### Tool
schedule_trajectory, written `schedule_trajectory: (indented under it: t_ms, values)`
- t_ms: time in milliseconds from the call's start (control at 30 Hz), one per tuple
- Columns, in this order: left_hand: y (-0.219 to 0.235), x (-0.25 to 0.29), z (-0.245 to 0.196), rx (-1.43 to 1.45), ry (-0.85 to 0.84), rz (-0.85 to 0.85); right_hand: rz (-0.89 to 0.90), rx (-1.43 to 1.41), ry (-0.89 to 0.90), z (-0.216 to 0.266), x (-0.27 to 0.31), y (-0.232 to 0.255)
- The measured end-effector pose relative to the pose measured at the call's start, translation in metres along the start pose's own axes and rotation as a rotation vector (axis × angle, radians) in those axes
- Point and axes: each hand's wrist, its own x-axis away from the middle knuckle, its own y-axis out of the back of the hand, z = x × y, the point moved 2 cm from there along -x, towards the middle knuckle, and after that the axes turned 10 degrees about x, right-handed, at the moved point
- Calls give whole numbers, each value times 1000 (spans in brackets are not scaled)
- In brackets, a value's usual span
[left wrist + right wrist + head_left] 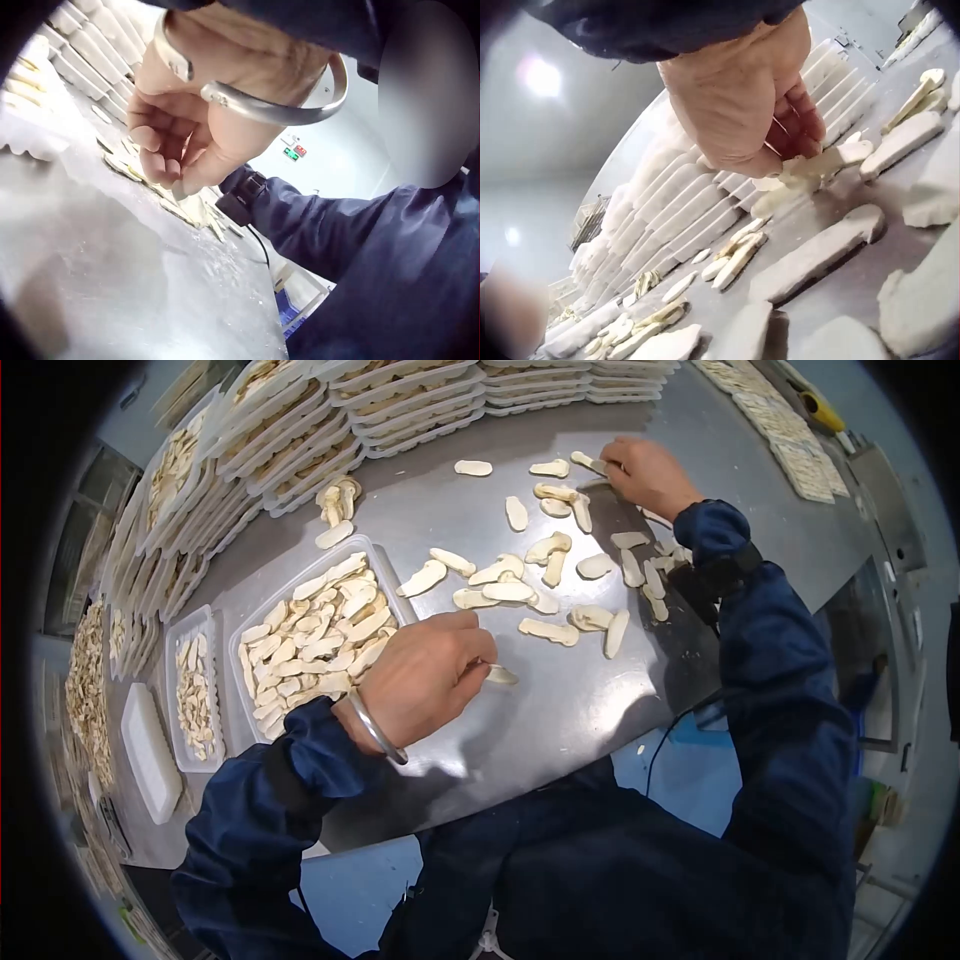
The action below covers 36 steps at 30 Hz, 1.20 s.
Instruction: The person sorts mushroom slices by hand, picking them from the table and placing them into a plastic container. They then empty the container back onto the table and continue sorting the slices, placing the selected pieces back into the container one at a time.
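My left hand (425, 670), with a silver bangle (375, 727) at its wrist, is over the right side of a clear plastic tray (234, 660) heaped with pale mushroom slices (320, 630). Between its thumb and fingers it pinches one slice (502, 675), mostly hidden by the fingertips. Farther off at the right, my right hand (648, 475) grips the end of a long slice (586, 461), which points left; the right wrist view shows this slice (832, 159) under the fingertips. Many loose slices (508, 591) lie scattered on the metal table (440, 510) between both hands.
Filled trays (405, 410) stand stacked along the back and left. A narrower tray (216, 700) of slices and a white foam tray (150, 752) lie at the left. More packed slices (770, 430) lie at the far right, near a yellow-handled object (822, 412).
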Motion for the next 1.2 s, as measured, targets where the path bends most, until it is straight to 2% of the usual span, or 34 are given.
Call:
schedule_trajectory:
  t_ms: [100,200,367,467,533,600,667,767,833,933,1000,1067,1100,1167,1200]
  values:
    - [-5,-5,5,40,5,-9,100,-246,-204,3,11,26]
    - [-1,-7,4,48,-31,-55,145,-773,-413,14,32,41]
    - [11,-14,-13,157,-27,-150,205,-1011,-431,49,63,79]
    - [9,-16,-32,300,81,-160,51,-943,-279,77,85,87]
    - [-1,-12,-40,410,84,-139,22,-838,-174,112,109,94]
    - [-17,-6,-44,521,68,-163,-6,-869,-165,153,131,93]
    - [-28,-2,-43,609,170,-98,-92,-879,-116,179,143,84]
    - [-41,3,-32,605,248,-51,-46,-903,-136,185,149,76]
    - [-41,4,-29,608,262,-49,-21,-844,-121,178,150,76]
    - [-36,4,-29,552,301,-28,-233,-546,-206,127,151,67]
    - [-34,2,-29,515,324,-9,-304,-195,-277,79,157,63]
    - [-36,0,-28,500,347,17,-201,-89,-348,54,163,64]
    - [-35,-3,-30,471,300,-30,-148,-38,-386,47,164,64]
    - [-33,-11,-35,412,206,-124,-122,-62,-325,45,164,62]
    - [-31,-15,-35,370,161,-119,-110,-76,-294,44,164,60]
